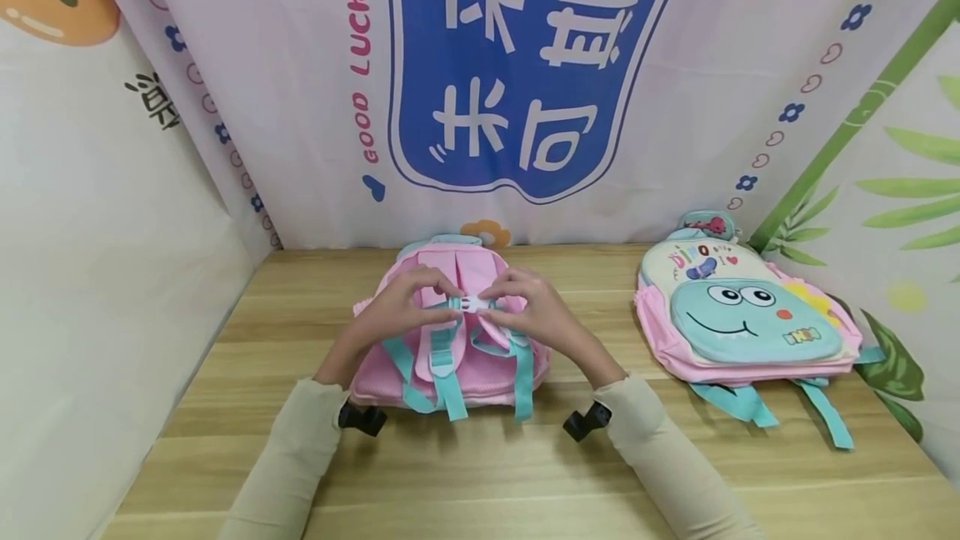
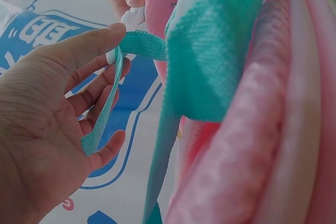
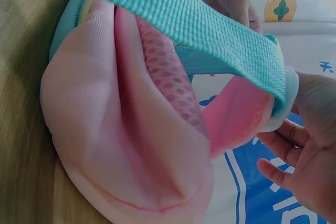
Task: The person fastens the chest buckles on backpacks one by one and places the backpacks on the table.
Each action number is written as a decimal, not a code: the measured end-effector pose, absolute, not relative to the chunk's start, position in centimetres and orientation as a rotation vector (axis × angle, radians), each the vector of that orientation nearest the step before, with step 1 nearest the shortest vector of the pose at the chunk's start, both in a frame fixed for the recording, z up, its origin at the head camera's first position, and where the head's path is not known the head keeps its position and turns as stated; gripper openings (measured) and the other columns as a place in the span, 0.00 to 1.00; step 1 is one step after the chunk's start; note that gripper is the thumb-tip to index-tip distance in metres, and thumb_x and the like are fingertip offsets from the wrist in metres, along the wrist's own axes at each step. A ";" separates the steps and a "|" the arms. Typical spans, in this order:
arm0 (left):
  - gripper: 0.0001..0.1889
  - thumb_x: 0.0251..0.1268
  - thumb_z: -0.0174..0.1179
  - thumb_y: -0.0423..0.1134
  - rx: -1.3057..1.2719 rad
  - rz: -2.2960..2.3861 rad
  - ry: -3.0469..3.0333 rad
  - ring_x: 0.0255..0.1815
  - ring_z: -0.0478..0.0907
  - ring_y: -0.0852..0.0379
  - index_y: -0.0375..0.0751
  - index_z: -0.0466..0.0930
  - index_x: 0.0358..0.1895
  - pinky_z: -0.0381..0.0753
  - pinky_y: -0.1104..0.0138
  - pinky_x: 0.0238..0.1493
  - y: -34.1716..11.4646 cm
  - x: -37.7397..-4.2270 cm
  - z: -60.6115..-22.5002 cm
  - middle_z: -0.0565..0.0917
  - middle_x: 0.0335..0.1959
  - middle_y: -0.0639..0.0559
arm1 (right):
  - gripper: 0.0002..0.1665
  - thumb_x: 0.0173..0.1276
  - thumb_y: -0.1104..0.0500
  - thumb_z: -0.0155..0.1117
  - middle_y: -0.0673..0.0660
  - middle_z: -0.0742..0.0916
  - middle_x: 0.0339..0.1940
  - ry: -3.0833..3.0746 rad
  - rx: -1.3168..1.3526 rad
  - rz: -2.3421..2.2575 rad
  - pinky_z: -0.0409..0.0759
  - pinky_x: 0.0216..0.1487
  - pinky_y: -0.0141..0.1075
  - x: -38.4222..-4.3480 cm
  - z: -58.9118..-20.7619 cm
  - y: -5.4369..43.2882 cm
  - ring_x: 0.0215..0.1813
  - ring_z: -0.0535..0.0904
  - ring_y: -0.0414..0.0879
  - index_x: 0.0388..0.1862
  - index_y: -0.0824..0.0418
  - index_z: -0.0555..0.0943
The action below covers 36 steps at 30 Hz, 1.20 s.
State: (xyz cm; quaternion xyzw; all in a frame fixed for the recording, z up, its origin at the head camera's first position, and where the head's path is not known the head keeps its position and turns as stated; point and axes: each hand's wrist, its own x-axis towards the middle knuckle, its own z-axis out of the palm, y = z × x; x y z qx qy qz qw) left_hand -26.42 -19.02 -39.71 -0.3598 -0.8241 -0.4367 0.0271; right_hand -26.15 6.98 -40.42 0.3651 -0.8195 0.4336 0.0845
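Observation:
A pink backpack (image 1: 465, 373) lies on the table with its shoulder straps and turquoise webbing facing up. Over it, a white plastic side-release buckle (image 1: 472, 304) spans the gap between both hands, its prongs visible in the middle. My left hand (image 1: 401, 304) pinches the left end, where turquoise webbing (image 2: 144, 44) loops past the thumb. From the other side, my right hand (image 1: 536, 307) pinches the right end between thumb and finger. Whether the two halves are locked together, I cannot tell. Beside the right hand hangs a white strap adjuster (image 3: 286, 98) with a wide turquoise strap (image 3: 173, 17).
A second backpack (image 1: 750, 315), with a cartoon face on its turquoise pocket, lies at the right with straps hanging toward the front. The wooden table (image 1: 487, 473) ends at a printed cloth backdrop (image 1: 315, 148) behind the bags.

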 end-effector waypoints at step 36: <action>0.12 0.56 0.76 0.32 -1.019 -1.280 -2.515 0.45 0.77 0.54 0.42 0.86 0.43 0.80 0.53 0.51 -19.2 -25.1 -39.7 0.86 0.38 0.53 | 0.12 0.61 0.62 0.77 0.57 0.87 0.41 -2.275 1.141 1.123 0.82 0.50 0.40 -25.2 -40.9 5.8 0.47 0.79 0.50 0.44 0.64 0.89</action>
